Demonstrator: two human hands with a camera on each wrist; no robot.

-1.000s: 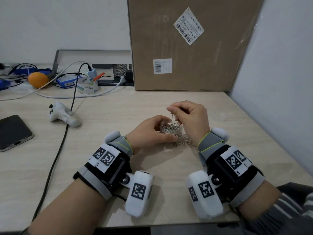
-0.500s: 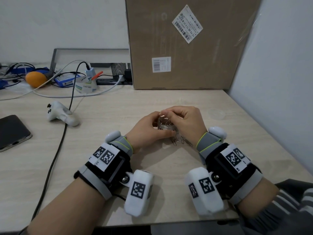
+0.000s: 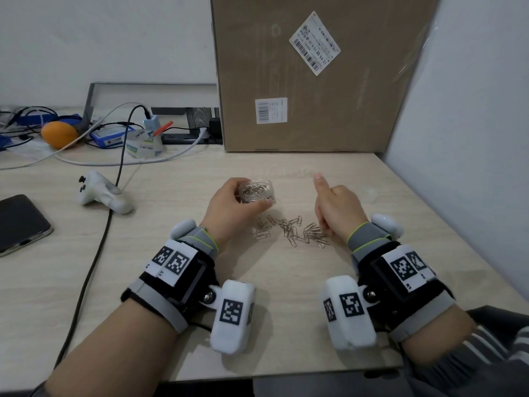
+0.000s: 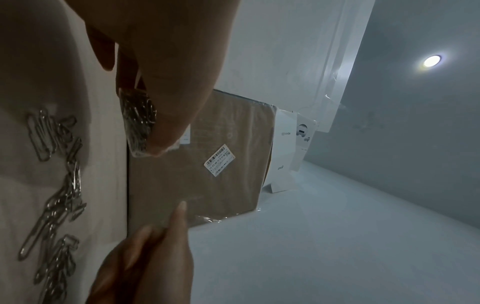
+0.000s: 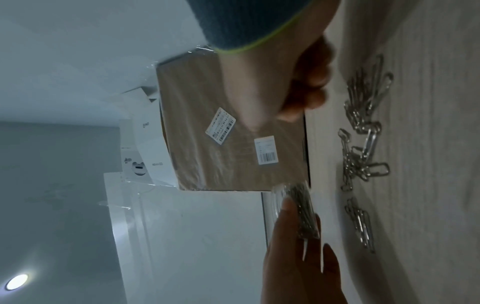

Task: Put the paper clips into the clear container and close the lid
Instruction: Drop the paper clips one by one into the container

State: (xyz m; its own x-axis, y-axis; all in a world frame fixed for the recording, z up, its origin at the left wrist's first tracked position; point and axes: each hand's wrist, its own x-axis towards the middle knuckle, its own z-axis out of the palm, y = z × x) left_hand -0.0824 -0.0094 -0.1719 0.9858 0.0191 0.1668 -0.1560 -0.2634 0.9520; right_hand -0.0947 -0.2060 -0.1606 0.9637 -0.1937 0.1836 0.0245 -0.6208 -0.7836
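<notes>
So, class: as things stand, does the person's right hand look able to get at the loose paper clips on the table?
Probably yes. The right hand sits just beside the loose paper clips, nothing lies between them, and the left hand holding the clear container is off to the other side.

An office desk (image 3: 286,173): cables (image 3: 120,156), power strip (image 3: 183,138), phone (image 3: 20,222), labelled cardboard box (image 3: 315,81) against the wall.

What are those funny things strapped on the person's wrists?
Each wrist wears a black band with grey straps and white patches printed with black-and-white square codes. A rounded white pod with its own code hangs off each band on a metal bolt. Grey cuffs edged in yellow-green sit near each hand, topped by a small white knob. A grey striped sleeve shows on the right arm.
</notes>
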